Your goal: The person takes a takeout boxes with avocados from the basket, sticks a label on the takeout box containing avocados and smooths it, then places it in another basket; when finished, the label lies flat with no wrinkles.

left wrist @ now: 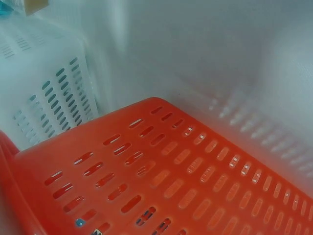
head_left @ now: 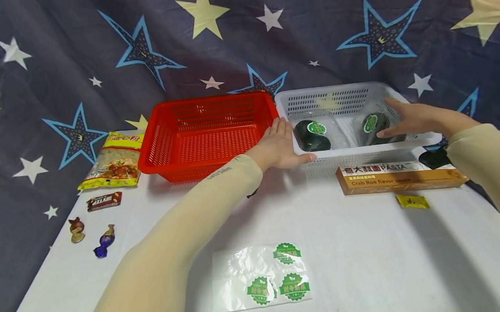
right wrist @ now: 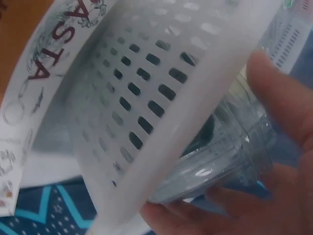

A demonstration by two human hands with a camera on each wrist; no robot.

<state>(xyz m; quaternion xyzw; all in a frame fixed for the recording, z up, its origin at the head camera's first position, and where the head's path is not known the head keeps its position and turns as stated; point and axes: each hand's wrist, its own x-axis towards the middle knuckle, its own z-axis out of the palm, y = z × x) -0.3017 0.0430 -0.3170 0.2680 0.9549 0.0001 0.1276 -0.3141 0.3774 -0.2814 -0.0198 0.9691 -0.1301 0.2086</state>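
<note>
My left hand [head_left: 280, 147] lies with fingers straight along the rims where the red basket [head_left: 148, 166] meets the white basket [head_left: 326, 152]; its thumb points along the white basket's front rim. The left wrist view shows the red basket's slotted wall, without the fingers. My right hand [head_left: 415, 119] reaches over the white basket's right end, thumb and fingers spread wide about a clear plastic container [right wrist: 210, 171]. Inside that container is a dark rounded item [head_left: 377, 123] with a green round label. A similar dark item [head_left: 310, 136] in clear packaging lies at the basket's left end.
A pasta box [head_left: 400, 181] and a small yellow packet [head_left: 412, 201] lie before the white basket. Left are a yellow food bag [head_left: 114, 160], a brown-wrapped bar [head_left: 104, 201] and two wrapped candies [head_left: 76, 229]. A clear sheet [head_left: 236, 293] with green stickers lies at the front.
</note>
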